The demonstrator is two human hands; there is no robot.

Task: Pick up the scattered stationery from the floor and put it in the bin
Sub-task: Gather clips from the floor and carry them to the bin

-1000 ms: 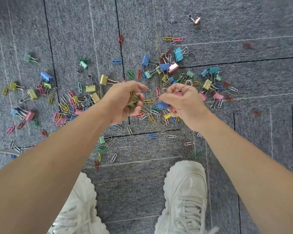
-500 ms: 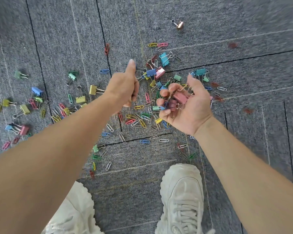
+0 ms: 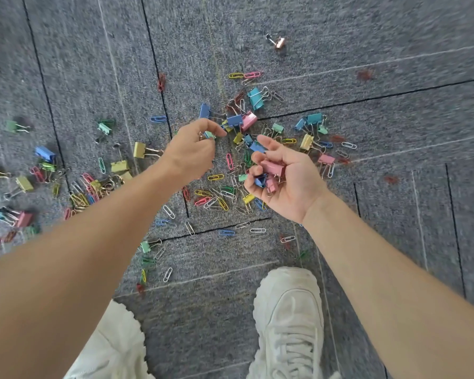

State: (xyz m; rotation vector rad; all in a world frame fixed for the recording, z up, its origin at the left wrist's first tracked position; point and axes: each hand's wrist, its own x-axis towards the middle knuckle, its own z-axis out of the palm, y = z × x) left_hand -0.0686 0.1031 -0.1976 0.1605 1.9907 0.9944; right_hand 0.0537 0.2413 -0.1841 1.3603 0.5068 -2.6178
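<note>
R hand [image 3: 288,184], fingers loosely curling round pink/blue metal binder clips [image 3: 271,170], L hand [image 3: 192,153] fingers pinching small teal binder clip [image 3: 210,135]: loose pile prob risking spilling.

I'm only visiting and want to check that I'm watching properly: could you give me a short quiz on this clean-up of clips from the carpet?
1. True or false: the right hand is turned palm up, its fingers curled around pink and blue binder clips.
2. Which clip lies alone on the carpet, farthest from the person?
A. the rose-gold binder clip
B. a yellow paper clip
C. a black binder clip
3. In one word: is the bin in view?

Key: 1 true; 2 A; 3 no.
</note>
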